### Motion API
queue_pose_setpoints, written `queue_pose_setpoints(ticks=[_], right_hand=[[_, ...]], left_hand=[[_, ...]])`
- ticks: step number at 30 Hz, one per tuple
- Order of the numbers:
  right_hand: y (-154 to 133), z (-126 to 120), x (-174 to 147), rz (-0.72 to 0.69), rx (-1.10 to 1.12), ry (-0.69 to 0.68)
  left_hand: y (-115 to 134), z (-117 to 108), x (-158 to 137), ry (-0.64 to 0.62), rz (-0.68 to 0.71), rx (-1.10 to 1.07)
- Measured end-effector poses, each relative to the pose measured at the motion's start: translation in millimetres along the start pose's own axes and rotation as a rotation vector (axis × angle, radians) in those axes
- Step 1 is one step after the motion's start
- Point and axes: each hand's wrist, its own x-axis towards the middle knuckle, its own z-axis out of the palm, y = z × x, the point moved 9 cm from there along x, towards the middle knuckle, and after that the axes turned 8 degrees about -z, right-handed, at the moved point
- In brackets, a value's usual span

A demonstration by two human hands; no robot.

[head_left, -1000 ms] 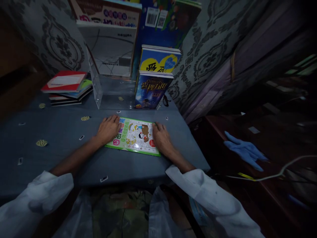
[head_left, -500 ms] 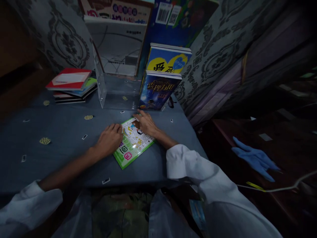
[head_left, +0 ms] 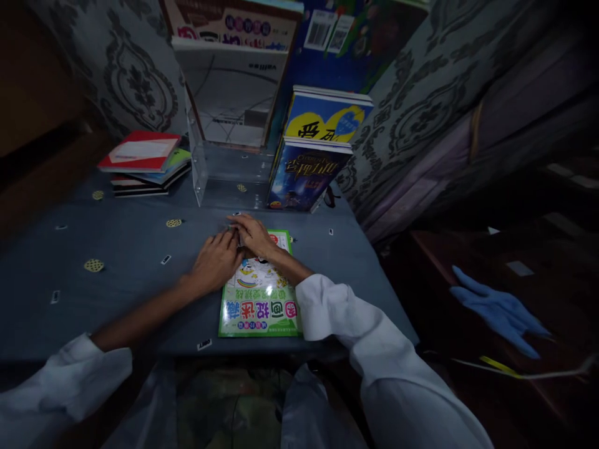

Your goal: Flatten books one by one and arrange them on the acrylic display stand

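A thin picture book [head_left: 262, 308] with a green border and a cartoon cover lies flat and closed on the cloth-covered table, its large title towards me. My left hand [head_left: 215, 262] rests at the book's left side, fingers stretched over its far left part. Reaching across the cover, my right hand [head_left: 256, 238] has its fingers extended at the far left corner, meeting my left fingertips. Both hands look open. They hide that corner, so I cannot see whether a fingertip is under the cover.
Beyond the hands stands a clear acrylic book rack [head_left: 196, 171] holding a blue book [head_left: 306, 178] and several others. Left of it is a stack of books [head_left: 140, 153], red on top. A blue glove [head_left: 498, 305] lies on a dark surface at right, beside a pale cord [head_left: 538, 376].
The book has turned from slanted to nearly square with the table edge. My right hand has slid left across it, up to my left hand.
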Motion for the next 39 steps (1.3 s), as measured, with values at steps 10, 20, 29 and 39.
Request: queue_pose_setpoints(ticks=[10, 20, 29, 39], right_hand=[[-8, 2, -47, 0.051, -0.306, -0.148], [33, -57, -112, 0.2, -0.379, 0.023], [15, -53, -134, 0.24, -0.383, -0.004], [-81, -28, -202, 0.132, -0.418, -0.202]], left_hand=[[-2, 3, 0, -0.019, 0.016, -0.008], [-10, 14, 2, -0.051, 0.026, -0.034], [-12, 16, 5, -0.101, 0.044, -0.046], [-12, 17, 6, -0.095, 0.08, -0.068]])
